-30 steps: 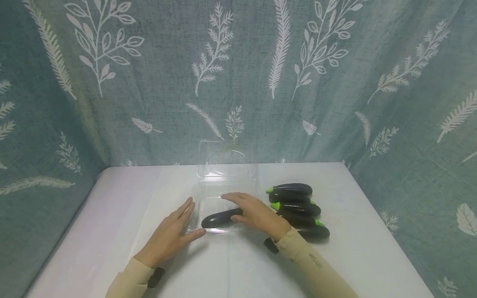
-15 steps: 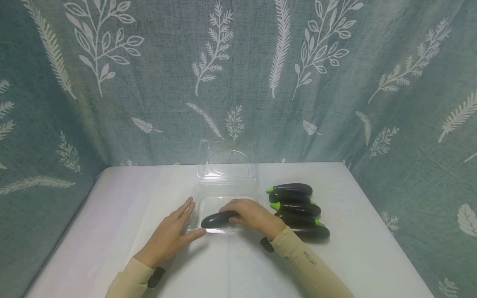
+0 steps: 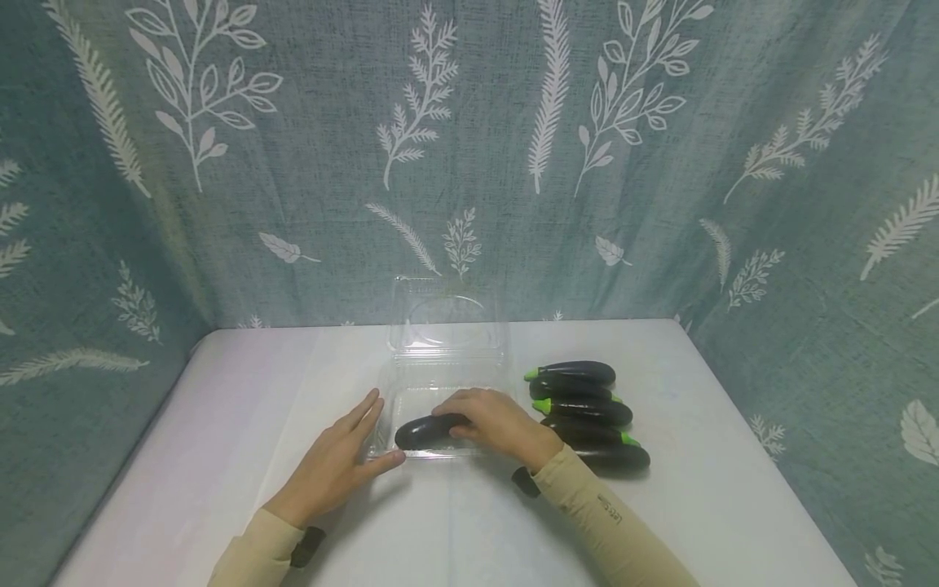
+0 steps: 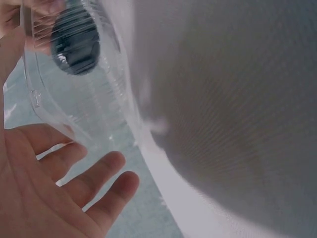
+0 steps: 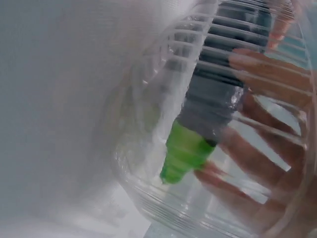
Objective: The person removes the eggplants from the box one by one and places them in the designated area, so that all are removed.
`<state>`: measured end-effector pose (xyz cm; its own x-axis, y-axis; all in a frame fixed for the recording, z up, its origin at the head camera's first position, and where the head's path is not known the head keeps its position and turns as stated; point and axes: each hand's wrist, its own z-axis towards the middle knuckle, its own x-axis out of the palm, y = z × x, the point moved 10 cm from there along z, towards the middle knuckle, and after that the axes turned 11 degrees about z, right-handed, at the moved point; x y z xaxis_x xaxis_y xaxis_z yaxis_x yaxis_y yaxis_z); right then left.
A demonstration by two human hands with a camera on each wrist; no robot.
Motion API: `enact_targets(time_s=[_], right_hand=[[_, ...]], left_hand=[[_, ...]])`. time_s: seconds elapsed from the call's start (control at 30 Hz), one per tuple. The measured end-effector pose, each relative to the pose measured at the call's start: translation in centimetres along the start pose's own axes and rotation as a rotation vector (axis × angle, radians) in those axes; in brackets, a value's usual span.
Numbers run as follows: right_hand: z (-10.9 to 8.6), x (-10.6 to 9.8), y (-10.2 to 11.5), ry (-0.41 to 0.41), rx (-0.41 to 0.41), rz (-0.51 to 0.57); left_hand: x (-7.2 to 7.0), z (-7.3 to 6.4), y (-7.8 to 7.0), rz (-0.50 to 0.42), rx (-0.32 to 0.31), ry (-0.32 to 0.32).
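A dark purple eggplant (image 3: 424,433) lies along the front of a clear plastic clamshell container (image 3: 412,398), its rounded end to the left. My right hand (image 3: 500,421) reaches in from above and grips its right part, hiding the stem end in the head view. Through the ribbed wall in the right wrist view, the green cap (image 5: 185,151) shows beside the fingers. My left hand (image 3: 332,463) is at the container's left front corner, fingers spread and straight, thumb at the front rim. In the left wrist view its fingers (image 4: 106,176) hold nothing.
Several more eggplants (image 3: 583,410) lie in a stacked row to the right of the container, partly behind the right forearm. The container's lid (image 3: 447,314) stands raised at the back. A patterned green curtain (image 3: 330,163) encloses the white table (image 3: 220,408).
My right hand has come down onto the eggplant, its fingers going from extended over it to curled around it. The eggplant has barely shifted. My left hand has stayed in place.
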<state>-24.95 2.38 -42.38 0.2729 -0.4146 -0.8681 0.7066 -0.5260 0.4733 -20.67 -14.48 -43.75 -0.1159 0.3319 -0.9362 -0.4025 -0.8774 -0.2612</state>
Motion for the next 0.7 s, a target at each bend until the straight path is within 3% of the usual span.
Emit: enact_targets(time_s=[0.3,0.7], right_hand=[[-0.3,-1.6,0.8,-0.080,-0.072,-0.050],[-1.5,-5.2,3.3,-0.234,-0.199,-0.064]], left_hand=[[-0.2,0.1,0.0,0.010,0.008,-0.014],[-0.2,0.2,0.0,0.004,0.011,-0.019]])
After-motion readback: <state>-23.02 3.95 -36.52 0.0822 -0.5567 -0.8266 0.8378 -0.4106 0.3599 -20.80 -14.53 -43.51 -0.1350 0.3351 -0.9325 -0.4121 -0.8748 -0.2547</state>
